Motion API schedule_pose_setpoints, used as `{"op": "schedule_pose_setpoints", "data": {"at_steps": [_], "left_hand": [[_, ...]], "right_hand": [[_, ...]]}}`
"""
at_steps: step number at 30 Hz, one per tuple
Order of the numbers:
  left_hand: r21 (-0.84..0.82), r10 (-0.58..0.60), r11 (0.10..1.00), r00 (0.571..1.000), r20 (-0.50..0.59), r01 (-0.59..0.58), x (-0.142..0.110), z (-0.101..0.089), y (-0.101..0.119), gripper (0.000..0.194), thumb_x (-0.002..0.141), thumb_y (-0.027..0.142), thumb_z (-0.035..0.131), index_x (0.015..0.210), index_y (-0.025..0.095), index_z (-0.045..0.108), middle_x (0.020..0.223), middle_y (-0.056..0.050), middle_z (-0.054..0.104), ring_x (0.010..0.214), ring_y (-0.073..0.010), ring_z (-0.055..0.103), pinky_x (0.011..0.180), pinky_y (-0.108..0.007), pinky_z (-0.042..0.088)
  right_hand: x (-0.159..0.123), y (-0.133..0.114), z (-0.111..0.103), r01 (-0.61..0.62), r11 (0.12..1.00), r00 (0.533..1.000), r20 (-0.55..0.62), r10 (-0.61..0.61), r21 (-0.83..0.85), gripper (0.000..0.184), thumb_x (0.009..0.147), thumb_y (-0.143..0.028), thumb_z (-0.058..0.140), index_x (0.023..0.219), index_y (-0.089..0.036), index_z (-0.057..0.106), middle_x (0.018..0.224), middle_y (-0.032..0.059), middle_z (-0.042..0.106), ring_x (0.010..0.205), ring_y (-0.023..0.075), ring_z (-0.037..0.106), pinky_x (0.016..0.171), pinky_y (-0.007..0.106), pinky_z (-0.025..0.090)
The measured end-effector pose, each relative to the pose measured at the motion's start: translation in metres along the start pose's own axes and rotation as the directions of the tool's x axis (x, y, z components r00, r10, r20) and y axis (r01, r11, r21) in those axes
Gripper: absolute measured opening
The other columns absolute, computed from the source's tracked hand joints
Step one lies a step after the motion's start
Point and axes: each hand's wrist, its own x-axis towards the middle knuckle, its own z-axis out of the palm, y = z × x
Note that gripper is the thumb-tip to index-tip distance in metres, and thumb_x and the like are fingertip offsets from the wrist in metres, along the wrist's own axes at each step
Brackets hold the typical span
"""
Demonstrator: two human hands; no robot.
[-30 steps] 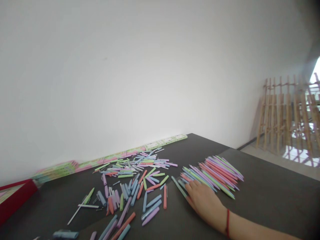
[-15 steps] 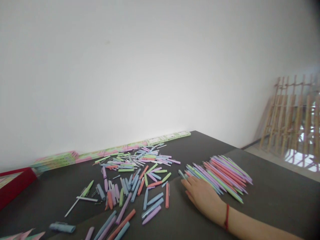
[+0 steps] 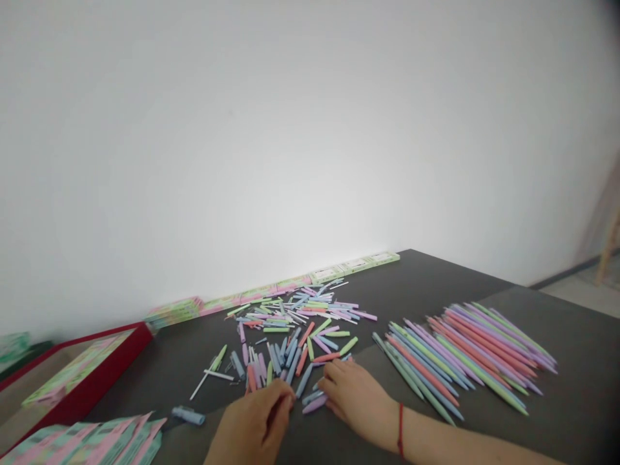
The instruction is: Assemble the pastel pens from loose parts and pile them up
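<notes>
My left hand (image 3: 254, 421) is at the front of the table with its fingers curled closed; whatever they hold is hidden. My right hand (image 3: 361, 403), with a red cord on the wrist, has its fingers bent over the near end of the loose parts, closed around a blue pen barrel (image 3: 312, 396). A purple pen barrel (image 3: 316, 405) lies just under its thumb side. Loose pen parts (image 3: 290, 352) in blue, purple, coral and green spread beyond both hands. To the right, slim pastel pens (image 3: 465, 361) lie side by side in a slanted row.
Flat printed boxes (image 3: 261, 292) line the wall. At left stands a red box (image 3: 111, 361) with printed cartons inside, and in front of it are pink and green packets (image 3: 106, 442). A blue pen part (image 3: 188, 415) and white refills (image 3: 199, 385) lie apart on the dark table (image 3: 436, 274).
My right hand has moved left from the row of pens to the loose parts. Several pens now lie at the row's left end. My left hand has come into view.
</notes>
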Motion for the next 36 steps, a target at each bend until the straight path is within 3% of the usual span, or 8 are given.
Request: {"op": "schedule_pose_setpoints", "data": {"at_steps": [2, 6, 11, 14, 17, 21, 27, 36], "left_hand": [[0.123, -0.138, 0.986, 0.969, 0.205, 0.114, 0.01, -0.007, 0.002, 0.023, 0.088, 0.025, 0.043, 0.078, 0.022, 0.063, 0.074, -0.003, 0.07, 0.068, -0.0194, 0.064, 0.059, -0.028, 0.042], [0.26, -0.254, 0.949, 0.922, 0.291, 0.179, 0.01, -0.016, -0.008, 0.022, 0.082, 0.032, 0.048, 0.074, 0.021, 0.064, 0.077, -0.007, 0.072, 0.071, -0.0258, 0.065, 0.059, -0.031, 0.038], [0.31, -0.333, 0.918, 0.906, 0.263, 0.248, 0.009, -0.023, -0.021, 0.023, 0.079, 0.036, 0.05, 0.071, 0.019, 0.063, 0.078, -0.01, 0.071, 0.071, -0.027, 0.064, 0.057, -0.031, 0.036], [0.252, -0.301, 0.938, 0.921, 0.248, 0.239, 0.01, -0.013, -0.028, 0.031, 0.08, 0.046, 0.049, 0.069, 0.019, 0.062, 0.075, -0.009, 0.07, 0.07, -0.027, 0.063, 0.056, -0.03, 0.035], [0.125, -0.253, 0.966, 0.934, 0.253, 0.228, 0.012, 0.002, -0.033, 0.02, 0.079, 0.036, 0.051, 0.071, 0.02, 0.061, 0.076, -0.005, 0.07, 0.071, -0.0235, 0.062, 0.056, -0.028, 0.035], [-0.011, -0.237, 0.969, 0.936, 0.259, 0.248, 0.015, 0.012, -0.035, 0.007, 0.074, 0.024, 0.054, 0.073, 0.021, 0.061, 0.078, -0.002, 0.069, 0.074, -0.0198, 0.061, 0.058, -0.025, 0.036], [0.051, -0.301, 0.954, 0.943, 0.144, 0.296, 0.022, 0.004, -0.049, 0.013, 0.08, 0.021, 0.046, 0.076, 0.021, 0.058, 0.078, -0.002, 0.068, 0.073, -0.0184, 0.06, 0.062, -0.026, 0.035], [0.021, -0.293, 0.956, 0.95, 0.11, 0.292, 0.025, 0.009, -0.051, 0.017, 0.084, 0.019, 0.042, 0.074, 0.021, 0.055, 0.074, -0.002, 0.067, 0.069, -0.0169, 0.061, 0.059, -0.024, 0.034]], "right_hand": [[-0.001, 0.003, 0.0, -0.016, 1.0, 1.0, -0.024, 0.016, 0.004, 0.01, 0.084, -0.023, 0.058, 0.093, -0.019, 0.058, 0.097, 0.0047, 0.059, 0.092, 0.0221, 0.054, 0.077, 0.034, 0.043], [0.001, 0.006, -0.001, -0.028, 0.999, 0.997, -0.074, 0.027, -0.018, 0.009, 0.084, -0.017, 0.056, 0.092, -0.017, 0.059, 0.101, 0.0062, 0.06, 0.095, 0.022, 0.055, 0.079, 0.034, 0.043], [0.003, 0.011, 0.002, -0.077, 0.996, 0.995, -0.062, 0.074, -0.047, 0.01, 0.081, -0.014, 0.058, 0.09, -0.018, 0.059, 0.094, 0.0045, 0.061, 0.086, 0.0219, 0.056, 0.074, 0.035, 0.043], [0.003, 0.013, 0.003, -0.098, 0.993, 0.995, -0.036, 0.096, -0.06, 0.009, 0.08, -0.014, 0.059, 0.088, -0.018, 0.06, 0.092, 0.0045, 0.061, 0.085, 0.0225, 0.056, 0.074, 0.035, 0.043], [0.009, 0.011, 0.0, -0.079, 0.997, 0.996, -0.031, 0.078, -0.012, 0.012, 0.08, -0.019, 0.06, 0.092, -0.018, 0.06, 0.096, 0.0054, 0.06, 0.089, 0.0228, 0.055, 0.077, 0.035, 0.043], [0.033, 0.008, -0.003, -0.011, 1.0, 1.0, -0.004, 0.011, -0.014, 0.007, 0.084, -0.018, 0.055, 0.09, -0.018, 0.06, 0.093, 0.0059, 0.06, 0.087, 0.0217, 0.055, 0.075, 0.033, 0.041], [0.073, -0.001, 0.003, 0.148, 0.989, 0.988, 0.051, -0.149, 0.009, 0.012, 0.085, -0.014, 0.051, 0.09, -0.016, 0.062, 0.091, 0.0059, 0.061, 0.086, 0.0197, 0.057, 0.071, 0.029, 0.041], [0.1, -0.015, 0.012, 0.299, 0.952, 0.947, 0.104, -0.305, 0.069, 0.013, 0.085, -0.018, 0.052, 0.083, -0.014, 0.065, 0.084, 0.0081, 0.063, 0.079, 0.0207, 0.059, 0.066, 0.03, 0.043]]}}
